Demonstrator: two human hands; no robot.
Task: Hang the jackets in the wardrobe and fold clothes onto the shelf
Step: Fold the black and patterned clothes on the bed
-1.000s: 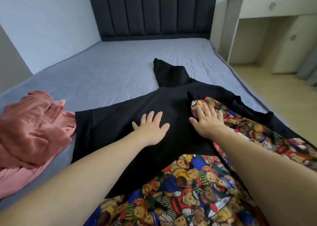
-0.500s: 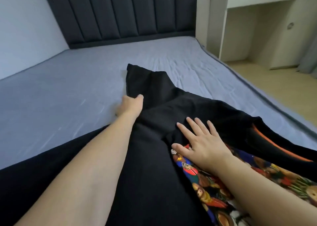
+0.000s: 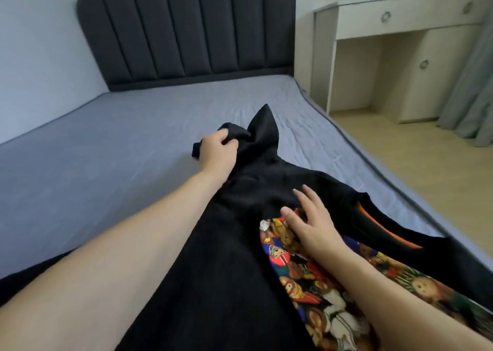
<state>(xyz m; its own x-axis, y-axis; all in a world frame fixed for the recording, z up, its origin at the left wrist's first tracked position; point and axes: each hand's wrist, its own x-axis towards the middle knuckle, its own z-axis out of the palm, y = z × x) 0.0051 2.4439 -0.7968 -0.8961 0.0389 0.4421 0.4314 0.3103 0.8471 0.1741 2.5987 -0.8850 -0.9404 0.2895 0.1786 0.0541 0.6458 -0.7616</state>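
Note:
A black garment (image 3: 218, 270) with a teddy-bear print panel (image 3: 314, 284) and an orange-lined neck opening (image 3: 384, 228) lies spread on the blue-grey bed (image 3: 106, 158). My left hand (image 3: 217, 152) grips the far sleeve of the black garment, which is bunched and lifted off the sheet. My right hand (image 3: 310, 218) rests with spread fingers on the garment, at the top edge of the print.
A dark padded headboard (image 3: 186, 30) stands at the far end of the bed. To the right are a wooden floor (image 3: 426, 169), a white desk unit with drawers and a cabinet (image 3: 400, 57), and a grey curtain (image 3: 474, 97).
My left hand has closed round the far sleeve and lifted it from the sheet. The view has tilted up slightly. My right hand stays on the garment.

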